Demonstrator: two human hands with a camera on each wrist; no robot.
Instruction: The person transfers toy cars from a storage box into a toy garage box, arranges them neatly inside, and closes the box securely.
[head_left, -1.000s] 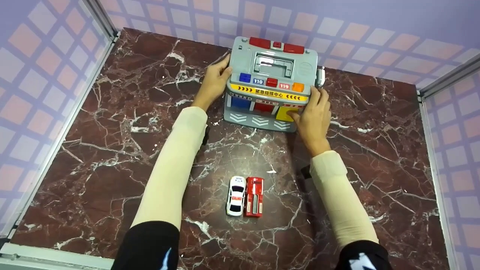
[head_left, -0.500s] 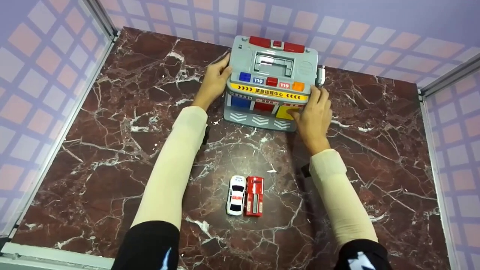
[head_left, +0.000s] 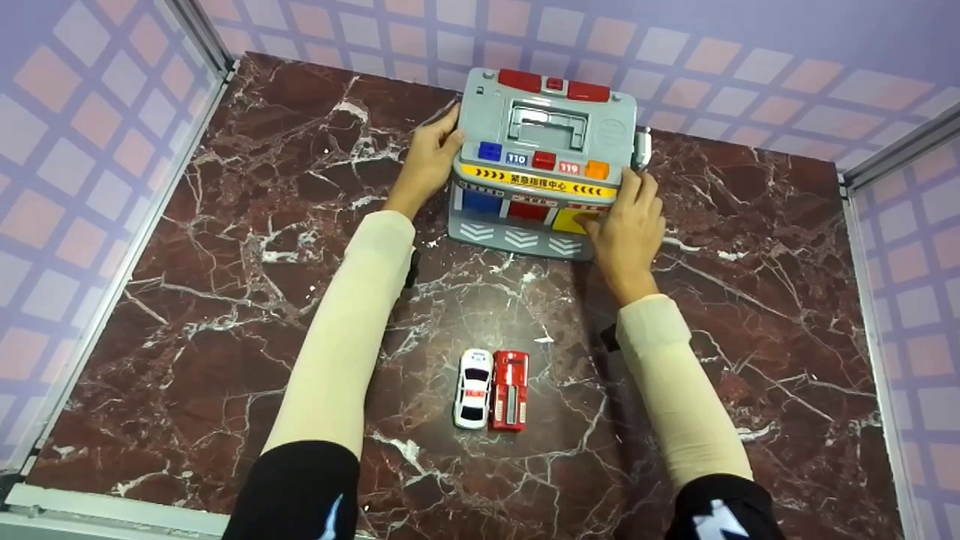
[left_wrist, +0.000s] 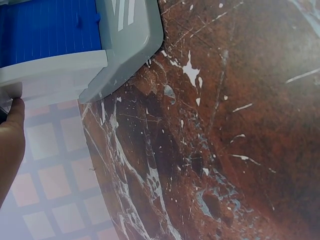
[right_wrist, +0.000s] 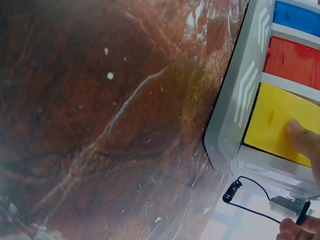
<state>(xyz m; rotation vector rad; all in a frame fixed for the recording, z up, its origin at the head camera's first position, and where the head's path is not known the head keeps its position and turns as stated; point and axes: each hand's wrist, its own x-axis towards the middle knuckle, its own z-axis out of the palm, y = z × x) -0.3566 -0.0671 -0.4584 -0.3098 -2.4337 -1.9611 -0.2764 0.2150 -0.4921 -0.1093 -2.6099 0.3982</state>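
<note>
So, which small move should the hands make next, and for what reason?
Perhaps lift the right hand from the toy station, with the left hand steadying its side: the right thumb covers part of the yellow door, and the white car and red car stand in front, unheld.

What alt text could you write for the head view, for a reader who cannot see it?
A person's left hand touches one side of a gray toy building while the right hand grips the other, thumb on its yellow door. Nearer the person, a white toy car and a red toy vehicle stand side by side on a red marbled surface.
</note>
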